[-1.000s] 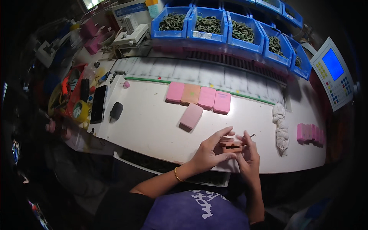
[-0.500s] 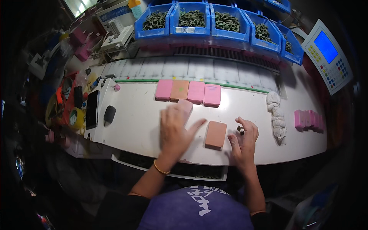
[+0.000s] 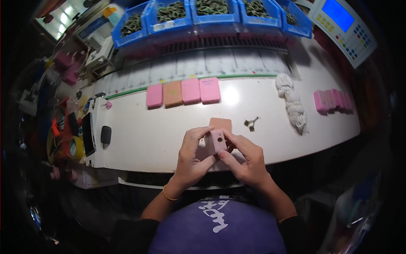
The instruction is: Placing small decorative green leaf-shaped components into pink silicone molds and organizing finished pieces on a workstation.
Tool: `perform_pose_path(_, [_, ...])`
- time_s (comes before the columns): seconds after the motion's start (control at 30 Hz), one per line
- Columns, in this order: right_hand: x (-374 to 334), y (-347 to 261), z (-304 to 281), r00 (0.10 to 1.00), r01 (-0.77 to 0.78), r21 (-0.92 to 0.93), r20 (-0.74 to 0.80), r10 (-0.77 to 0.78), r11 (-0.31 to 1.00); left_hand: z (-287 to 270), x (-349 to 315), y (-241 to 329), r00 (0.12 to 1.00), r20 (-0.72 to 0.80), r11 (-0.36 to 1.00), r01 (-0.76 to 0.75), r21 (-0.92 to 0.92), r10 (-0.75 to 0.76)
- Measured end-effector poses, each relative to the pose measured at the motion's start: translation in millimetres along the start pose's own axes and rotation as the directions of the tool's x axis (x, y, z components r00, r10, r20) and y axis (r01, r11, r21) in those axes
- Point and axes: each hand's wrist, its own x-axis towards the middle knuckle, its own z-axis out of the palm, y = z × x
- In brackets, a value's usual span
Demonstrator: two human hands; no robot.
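My left hand and my right hand both grip a pale pink mold block by its sides, above the table's near edge. The block is tipped so that its narrow end, with a dark round hole, faces up toward me. Fingertips of both hands close round it and the thumbs meet at its lower end. Directly behind it a tan mold block lies on the table, partly covered by the held block and my hands. To the right of it rests a small dark green branched wax piece.
Farther back stands a row of pink and tan mold blocks. A twisted white cloth and more pink blocks lie right. Blue bins of green rings line the back; a keypad panel stands right, a phone left.
My left hand has brought the pale pink block back from beside the row, and my right hand has joined it. The dark green piece near my right fingers now lies on the table. The view has shifted.
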Motion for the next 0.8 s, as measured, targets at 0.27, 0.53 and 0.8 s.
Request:
perform_pose_path(0.27, [-5.9, -5.5, -6.1, 0.999, 0.035, -0.008, -0.012, -0.035, 0.999, 15.6, -1.1, 6.8, 0.998, 0.066, 0.992, -0.006, 0.123, -0.002])
perform_pose_path(0.53, [-14.2, 13.5, -15.5, 0.996, -0.093, 0.060, -0.003, 0.093, 0.994, -11.9, 5.7, 7.7, 0.958, 0.286, 0.991, -0.005, 0.137, -0.035])
perform_pose_path(0.8, [-10.4, -0.1, -4.3, 0.987, -0.162, 0.038, -0.017, 0.163, 0.986, 14.6, -0.8, 17.4, 0.992, 0.045, 0.970, 0.103, 0.222, -0.116])
